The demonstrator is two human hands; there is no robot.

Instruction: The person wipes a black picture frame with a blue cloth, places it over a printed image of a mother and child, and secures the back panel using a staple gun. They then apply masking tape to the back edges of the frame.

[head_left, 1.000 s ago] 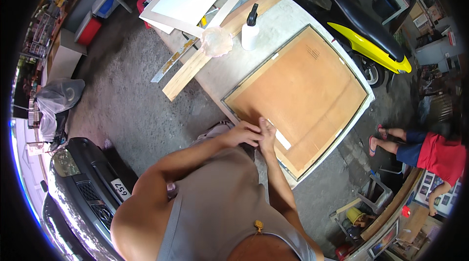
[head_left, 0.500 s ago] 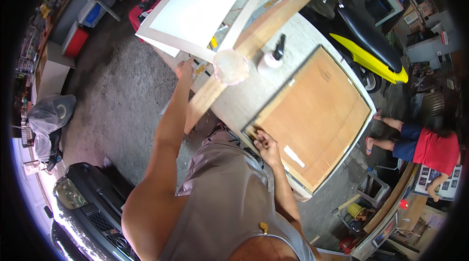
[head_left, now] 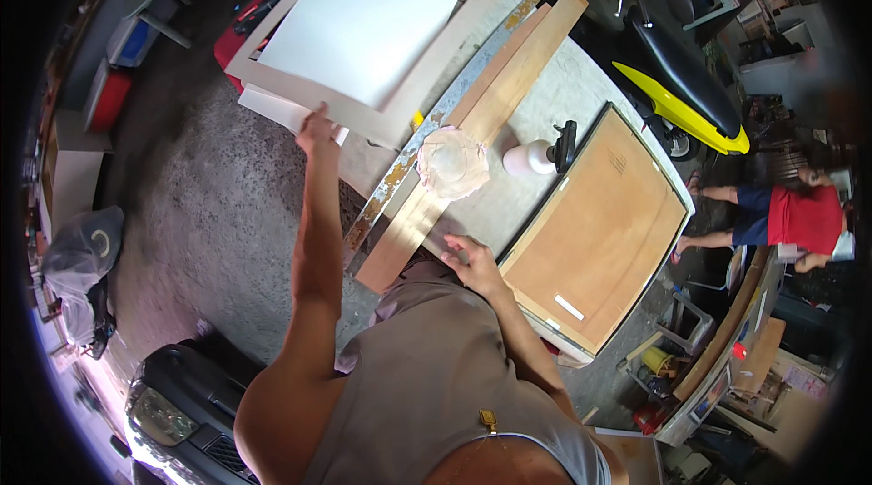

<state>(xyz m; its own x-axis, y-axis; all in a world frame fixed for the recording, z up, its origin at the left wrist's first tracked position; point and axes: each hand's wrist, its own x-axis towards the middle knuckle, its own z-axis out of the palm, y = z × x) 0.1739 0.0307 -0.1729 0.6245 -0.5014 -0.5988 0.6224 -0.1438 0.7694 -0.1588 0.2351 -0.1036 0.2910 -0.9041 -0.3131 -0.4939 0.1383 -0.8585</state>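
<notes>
Left hand (head_left: 315,128) gripping mat frame (head_left: 363,117) edge, fingers hidden, right hand (head_left: 471,260) flat on worktable (head_left: 509,203)

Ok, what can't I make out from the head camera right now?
- Left hand grip on the mat frame: fingertips hidden under its edge.
- Bottle: contents too small to tell.
- Under the brown board: covered.
- Table near edge: blocked by the person's body.
</notes>
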